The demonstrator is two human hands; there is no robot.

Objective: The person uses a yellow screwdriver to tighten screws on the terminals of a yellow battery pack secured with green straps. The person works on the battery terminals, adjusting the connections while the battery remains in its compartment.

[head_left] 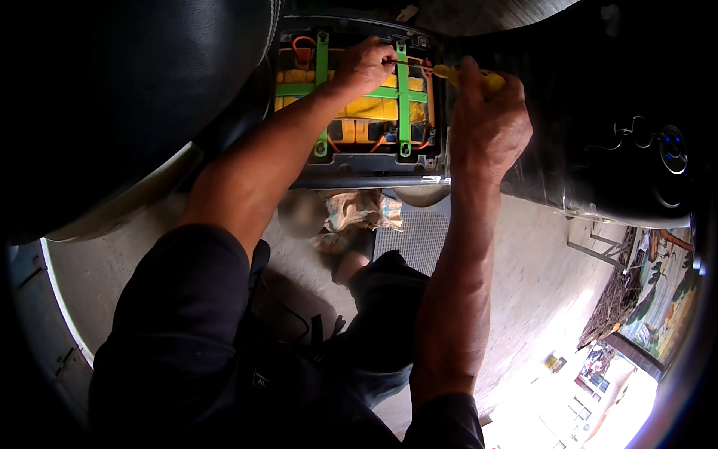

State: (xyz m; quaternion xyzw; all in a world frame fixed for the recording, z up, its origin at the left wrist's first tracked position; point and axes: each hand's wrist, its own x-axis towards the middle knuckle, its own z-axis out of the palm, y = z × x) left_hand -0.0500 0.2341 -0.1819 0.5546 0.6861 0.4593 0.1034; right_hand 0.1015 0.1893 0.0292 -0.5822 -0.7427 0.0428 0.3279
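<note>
My right hand is wrapped around a screwdriver with a yellow handle, its thin shaft pointing left. My left hand pinches closed at the far end of the shaft; anything small between its fingertips is hidden. Both hands are above an open battery compartment in a black vehicle body. Inside it, green metal strips cross over yellow wrapped packs. Orange wires run at the corners. The screwdriver lies over the right-hand upright strip, near its upper end.
A black padded seat rises at the left. On the glossy black panel at the right hangs a ring from a round, blue-lit lock. Below the compartment lie a crumpled patterned sack and a grey grid mat on the concrete floor.
</note>
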